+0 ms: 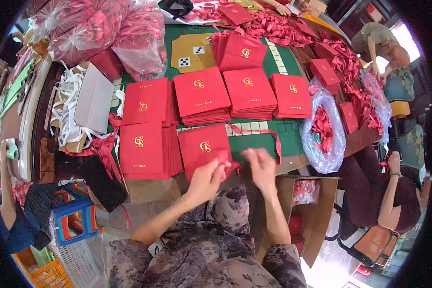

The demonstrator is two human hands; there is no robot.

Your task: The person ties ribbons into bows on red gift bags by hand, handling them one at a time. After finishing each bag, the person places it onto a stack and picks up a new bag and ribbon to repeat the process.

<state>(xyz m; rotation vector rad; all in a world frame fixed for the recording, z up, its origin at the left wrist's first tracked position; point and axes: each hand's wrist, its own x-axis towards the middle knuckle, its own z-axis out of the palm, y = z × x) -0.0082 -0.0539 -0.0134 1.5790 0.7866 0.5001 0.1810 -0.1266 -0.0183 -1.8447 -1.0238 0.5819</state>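
Observation:
A flat red paper bag (204, 144) with gold lettering lies on the table edge right in front of me. At its lower right corner my left hand (208, 175) is closed, pinching a piece of red ribbon (222, 156). My right hand (261, 167) is raised just to the right, apart from the bag. Motion smears its fingers, so I cannot see whether they hold anything. A loose red ribbon loop (276, 139) curves over the table from behind the bag toward my right hand.
Stacks of red bags (201, 93) line the table behind. White ribbons (72, 105) lie at left, below plastic-wrapped red bundles (93, 33). A plastic bag of red ribbon (324, 132) sits at right, above an open carton (317, 211). A co-worker's hand (393, 161) is farther right.

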